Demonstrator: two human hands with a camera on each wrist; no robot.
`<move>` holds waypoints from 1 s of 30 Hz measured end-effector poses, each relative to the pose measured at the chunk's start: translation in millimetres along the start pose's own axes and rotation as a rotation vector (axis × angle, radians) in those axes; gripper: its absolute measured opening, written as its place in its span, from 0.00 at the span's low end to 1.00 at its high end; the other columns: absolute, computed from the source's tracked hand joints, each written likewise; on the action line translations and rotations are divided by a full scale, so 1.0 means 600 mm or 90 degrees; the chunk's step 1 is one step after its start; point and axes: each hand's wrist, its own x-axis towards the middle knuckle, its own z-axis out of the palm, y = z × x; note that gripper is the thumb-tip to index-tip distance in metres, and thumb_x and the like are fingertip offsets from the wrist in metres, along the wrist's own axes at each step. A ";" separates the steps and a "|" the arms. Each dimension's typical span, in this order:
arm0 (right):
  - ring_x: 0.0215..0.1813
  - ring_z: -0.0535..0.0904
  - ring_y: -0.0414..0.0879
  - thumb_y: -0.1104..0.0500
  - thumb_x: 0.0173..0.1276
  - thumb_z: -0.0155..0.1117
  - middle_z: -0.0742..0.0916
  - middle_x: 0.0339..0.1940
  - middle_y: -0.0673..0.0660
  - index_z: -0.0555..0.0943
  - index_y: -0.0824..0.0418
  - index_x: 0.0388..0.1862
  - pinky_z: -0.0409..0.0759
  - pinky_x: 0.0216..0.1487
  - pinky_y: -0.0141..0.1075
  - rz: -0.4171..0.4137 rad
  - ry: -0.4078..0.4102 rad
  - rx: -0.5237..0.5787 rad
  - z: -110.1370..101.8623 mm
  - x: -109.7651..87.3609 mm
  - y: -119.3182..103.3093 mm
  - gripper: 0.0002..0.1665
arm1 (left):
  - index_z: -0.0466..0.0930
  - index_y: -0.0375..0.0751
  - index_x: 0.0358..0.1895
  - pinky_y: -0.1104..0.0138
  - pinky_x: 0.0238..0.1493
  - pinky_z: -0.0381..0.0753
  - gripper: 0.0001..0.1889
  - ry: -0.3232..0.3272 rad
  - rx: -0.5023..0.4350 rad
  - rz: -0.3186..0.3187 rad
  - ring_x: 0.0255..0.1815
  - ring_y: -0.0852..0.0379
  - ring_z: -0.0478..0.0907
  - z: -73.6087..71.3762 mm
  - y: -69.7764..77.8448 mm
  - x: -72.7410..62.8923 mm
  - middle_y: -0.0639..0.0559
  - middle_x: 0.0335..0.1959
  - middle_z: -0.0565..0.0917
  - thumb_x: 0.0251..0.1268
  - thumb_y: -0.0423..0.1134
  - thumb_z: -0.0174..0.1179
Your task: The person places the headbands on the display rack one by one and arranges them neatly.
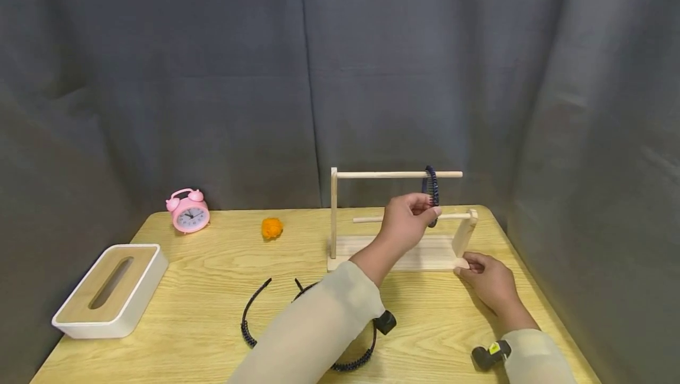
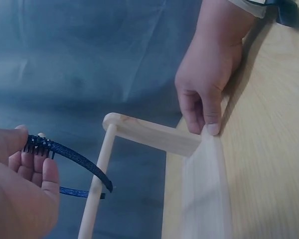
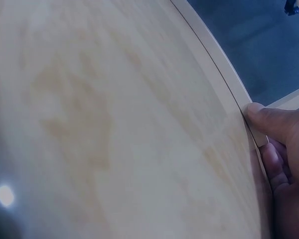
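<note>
My left hand (image 1: 406, 222) pinches a dark blue toothed headband (image 1: 433, 186) by its comb-lined middle. The headband is upright at the wooden rack (image 1: 395, 263), by the right part of its upper rod (image 1: 382, 175). In the left wrist view, the ends of the headband reach across a rod (image 2: 103, 149); whether they straddle it I cannot tell. My right hand (image 1: 491, 284) grips the front right corner of the rack's base, thumb on its edge in the right wrist view. More dark headbands (image 1: 248, 332) lie on the table, partly hidden by my left sleeve.
A white tissue box (image 1: 143, 301) with a wooden lid stands at the left. Behind it are a pink alarm clock (image 1: 191, 216) and an orange fluffy ball (image 1: 272, 228). Grey curtains (image 1: 212, 77) hang behind and beside the wooden table (image 1: 202, 289).
</note>
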 end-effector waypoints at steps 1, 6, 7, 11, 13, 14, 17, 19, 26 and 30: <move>0.62 0.86 0.63 0.45 0.77 0.74 0.90 0.61 0.66 0.80 0.64 0.75 0.83 0.62 0.59 0.002 -0.002 -0.002 0.000 -0.001 -0.001 0.36 | 0.91 0.45 0.54 0.69 0.48 0.87 0.10 -0.001 0.001 -0.001 0.44 0.67 0.82 0.003 -0.001 0.000 0.61 0.42 0.89 0.76 0.42 0.72; 0.63 0.85 0.64 0.44 0.77 0.74 0.90 0.62 0.67 0.80 0.64 0.75 0.82 0.62 0.61 0.009 0.000 -0.004 -0.002 -0.003 -0.002 0.37 | 0.92 0.47 0.50 0.71 0.45 0.84 0.08 -0.002 0.016 0.005 0.42 0.69 0.82 0.018 -0.008 0.003 0.62 0.41 0.90 0.74 0.41 0.74; 0.63 0.85 0.64 0.44 0.77 0.74 0.90 0.62 0.67 0.80 0.64 0.75 0.82 0.62 0.61 0.009 0.001 -0.005 -0.001 -0.003 -0.001 0.37 | 0.92 0.47 0.49 0.71 0.45 0.84 0.07 -0.001 0.018 0.007 0.42 0.69 0.82 0.020 -0.009 0.004 0.61 0.41 0.90 0.74 0.41 0.74; 0.63 0.85 0.64 0.44 0.77 0.74 0.90 0.61 0.67 0.80 0.65 0.74 0.82 0.62 0.61 0.012 0.001 -0.009 0.000 -0.002 -0.002 0.37 | 0.92 0.48 0.47 0.72 0.44 0.84 0.05 -0.006 0.040 0.022 0.41 0.70 0.81 0.023 -0.013 0.006 0.61 0.41 0.91 0.73 0.42 0.75; 0.63 0.85 0.65 0.45 0.77 0.74 0.90 0.61 0.67 0.80 0.65 0.74 0.82 0.61 0.61 0.011 0.000 -0.012 0.001 -0.001 -0.003 0.36 | 0.92 0.48 0.47 0.73 0.43 0.84 0.06 -0.015 0.042 0.026 0.41 0.70 0.81 0.024 -0.014 0.006 0.62 0.40 0.91 0.73 0.42 0.75; 0.63 0.86 0.65 0.45 0.77 0.74 0.90 0.61 0.67 0.80 0.65 0.74 0.82 0.61 0.61 0.010 0.000 -0.012 0.000 -0.002 -0.003 0.36 | 0.92 0.49 0.48 0.73 0.43 0.83 0.06 -0.020 0.043 0.029 0.41 0.70 0.81 0.024 -0.014 0.006 0.62 0.40 0.90 0.74 0.42 0.74; 0.63 0.85 0.66 0.44 0.78 0.74 0.90 0.61 0.68 0.80 0.65 0.74 0.82 0.61 0.62 0.007 -0.002 -0.011 -0.001 -0.002 -0.006 0.36 | 0.93 0.50 0.49 0.73 0.41 0.83 0.07 -0.030 0.039 0.028 0.40 0.71 0.81 0.026 -0.015 0.003 0.63 0.41 0.90 0.73 0.43 0.75; 0.63 0.85 0.66 0.44 0.78 0.73 0.90 0.61 0.68 0.80 0.66 0.74 0.81 0.62 0.62 0.007 -0.003 -0.013 -0.002 -0.003 -0.008 0.36 | 0.93 0.50 0.50 0.74 0.41 0.83 0.07 -0.034 0.038 0.031 0.41 0.72 0.81 0.029 -0.015 0.002 0.64 0.41 0.90 0.73 0.43 0.75; 0.64 0.84 0.67 0.45 0.79 0.72 0.89 0.62 0.70 0.79 0.66 0.75 0.81 0.62 0.64 0.012 -0.005 -0.024 -0.005 -0.005 -0.009 0.36 | 0.93 0.52 0.49 0.75 0.40 0.83 0.06 -0.047 0.049 0.034 0.40 0.73 0.82 0.039 -0.017 0.001 0.66 0.40 0.90 0.73 0.43 0.75; 0.65 0.84 0.68 0.44 0.79 0.72 0.88 0.64 0.70 0.79 0.66 0.75 0.80 0.63 0.64 0.014 -0.011 -0.028 -0.002 -0.003 -0.008 0.37 | 0.94 0.53 0.49 0.75 0.40 0.84 0.06 -0.044 0.050 0.016 0.40 0.73 0.82 0.037 -0.024 0.003 0.66 0.40 0.90 0.73 0.43 0.75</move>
